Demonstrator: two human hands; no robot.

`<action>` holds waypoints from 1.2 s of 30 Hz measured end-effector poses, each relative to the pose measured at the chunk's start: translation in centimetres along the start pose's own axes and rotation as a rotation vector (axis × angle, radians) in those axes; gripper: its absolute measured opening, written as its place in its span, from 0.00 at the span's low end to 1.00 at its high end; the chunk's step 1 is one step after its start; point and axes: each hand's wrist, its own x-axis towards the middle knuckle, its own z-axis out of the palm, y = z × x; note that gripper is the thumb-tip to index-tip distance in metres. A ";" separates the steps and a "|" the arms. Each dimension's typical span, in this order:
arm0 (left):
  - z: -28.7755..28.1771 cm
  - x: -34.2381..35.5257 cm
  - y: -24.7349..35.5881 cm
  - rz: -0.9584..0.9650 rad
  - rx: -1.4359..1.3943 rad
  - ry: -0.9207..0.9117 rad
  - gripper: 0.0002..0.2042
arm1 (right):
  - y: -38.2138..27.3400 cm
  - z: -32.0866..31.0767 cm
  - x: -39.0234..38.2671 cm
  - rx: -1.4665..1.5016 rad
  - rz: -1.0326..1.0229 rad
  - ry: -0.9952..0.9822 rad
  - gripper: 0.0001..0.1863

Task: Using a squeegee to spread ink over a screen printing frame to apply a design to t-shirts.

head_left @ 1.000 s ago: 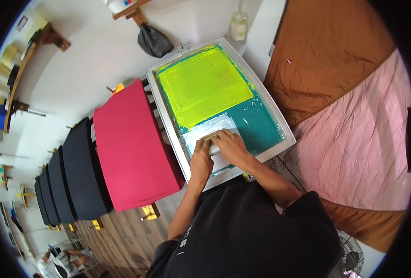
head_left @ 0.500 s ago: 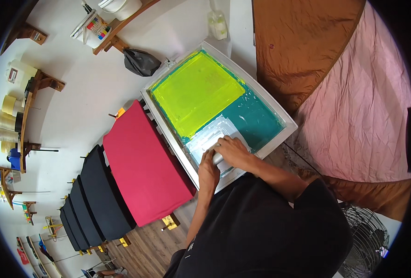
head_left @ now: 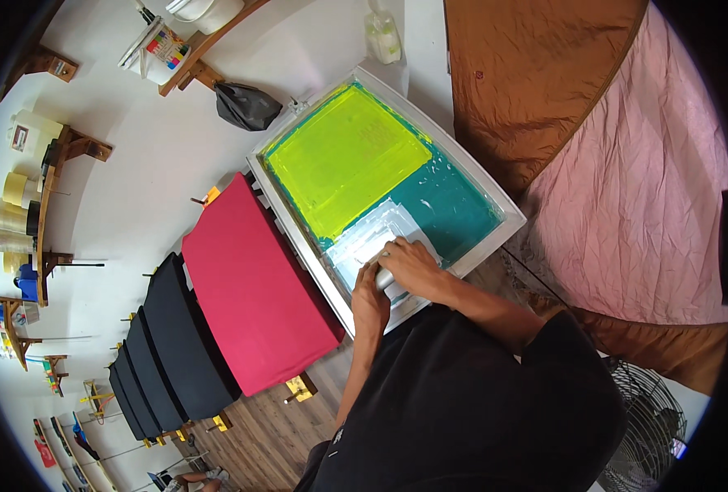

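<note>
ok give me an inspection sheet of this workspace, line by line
Surface: framed screen, teal with a yellow-green area and a whitish patch
Job's things: pale tool at the whitish patch, partly hidden by the hands
Clutter: white buckets on a wall shelf, black bag below
Hands: left hand and right hand both on the pale tool
Cables: thin dark line beside the screen, possibly a cord
Surroundings: red board and black boards left; brown cloth, pink cloth, fan right

Wooden shelves (head_left: 216,45) line the white wall (head_left: 155,139); the floor (head_left: 261,430) seems planked.
</note>
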 end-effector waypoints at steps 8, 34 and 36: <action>-0.3 0.6 0.6 -0.007 -0.021 -0.010 0.28 | -0.2 -0.8 0.2 -0.002 0.024 -0.058 0.12; -0.1 -1.2 0.1 0.032 -0.024 0.057 0.27 | -1.1 -0.2 -1.2 -0.026 0.013 0.013 0.13; -0.3 -1.4 -0.1 -0.019 -0.060 -0.010 0.27 | -1.2 0.0 -1.2 0.000 0.022 -0.053 0.14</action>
